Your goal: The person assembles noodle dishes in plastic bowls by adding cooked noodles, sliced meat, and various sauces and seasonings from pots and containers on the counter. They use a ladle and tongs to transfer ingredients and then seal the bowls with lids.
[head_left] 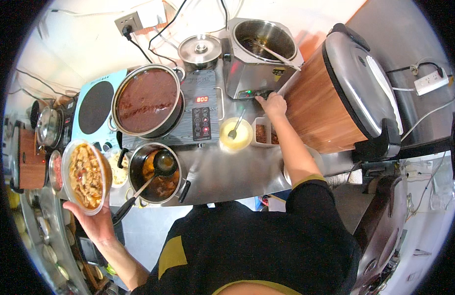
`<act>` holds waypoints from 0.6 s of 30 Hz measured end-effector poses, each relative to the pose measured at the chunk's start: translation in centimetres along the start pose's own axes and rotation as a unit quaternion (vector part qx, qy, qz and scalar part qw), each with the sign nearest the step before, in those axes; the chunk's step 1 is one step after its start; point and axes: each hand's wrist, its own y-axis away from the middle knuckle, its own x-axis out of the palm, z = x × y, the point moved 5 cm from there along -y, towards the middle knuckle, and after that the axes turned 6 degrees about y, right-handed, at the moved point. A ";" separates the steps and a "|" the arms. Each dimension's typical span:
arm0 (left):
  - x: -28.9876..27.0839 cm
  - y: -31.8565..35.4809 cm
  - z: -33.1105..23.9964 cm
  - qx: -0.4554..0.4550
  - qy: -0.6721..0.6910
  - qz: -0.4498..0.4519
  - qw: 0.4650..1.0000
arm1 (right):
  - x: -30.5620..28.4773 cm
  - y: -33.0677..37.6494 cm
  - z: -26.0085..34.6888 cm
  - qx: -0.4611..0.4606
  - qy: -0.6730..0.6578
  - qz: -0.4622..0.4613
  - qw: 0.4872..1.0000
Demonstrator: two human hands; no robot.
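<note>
My left hand (96, 223) holds up a clear plastic bowl (107, 169) from below, its fingers mostly hidden under it. The bowl is tilted and full of chopped food in reddish-brown sauce. At the back, my right hand (273, 105) is closed at the black control knob (266, 93) low on the front of a steel countertop warmer (252, 76). A stick or handle leans out of the warmer's round well. Just in front of that hand are a tub of yellowish paste (240, 137) with a spoon in it and a small divided container of dark seasonings (260, 123).
A large pot of red-brown sauce (148, 101) sits on an induction cooker (202, 91). Nearer stands a smaller pot (156, 192) with a ladle (165, 162). A lidded pot (200, 49) is behind; a big wood-patterned rice cooker (326, 98) stands at right, a blue hotplate (80, 123) at left.
</note>
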 end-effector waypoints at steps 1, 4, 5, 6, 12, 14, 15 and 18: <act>-0.6 0.1 -0.8 0.011 -0.001 0.005 1.000 | 0.4 -0.4 -0.1 -0.003 0.004 -0.001 1.000; -3.5 -0.6 -3.3 0.024 -0.022 0.014 0.999 | 0.7 -0.8 -0.7 -0.008 0.015 -0.008 1.000; -4.3 -0.6 -3.9 0.030 -0.018 -0.017 0.999 | 0.8 -0.9 -0.8 -0.011 0.017 -0.011 1.000; -4.7 -0.5 -4.3 0.040 -0.021 -0.023 0.999 | 0.9 -1.1 -0.8 -0.014 0.018 -0.014 1.000; -8.7 -0.7 -8.5 0.097 0.031 -0.031 0.994 | -1.7 0.5 0.7 -0.008 0.065 0.015 0.998; -9.2 -1.1 -9.5 0.094 -0.027 -0.067 0.993 | -1.7 0.9 -0.5 0.009 0.071 0.025 0.997; -10.7 -1.1 -10.1 0.107 -0.033 -0.098 0.989 | -3.0 2.6 1.1 -0.054 0.060 0.007 0.997; -13.0 -1.2 -12.6 0.123 -0.060 -0.094 0.986 | -2.6 4.7 0.0 -0.126 -0.057 -0.102 0.985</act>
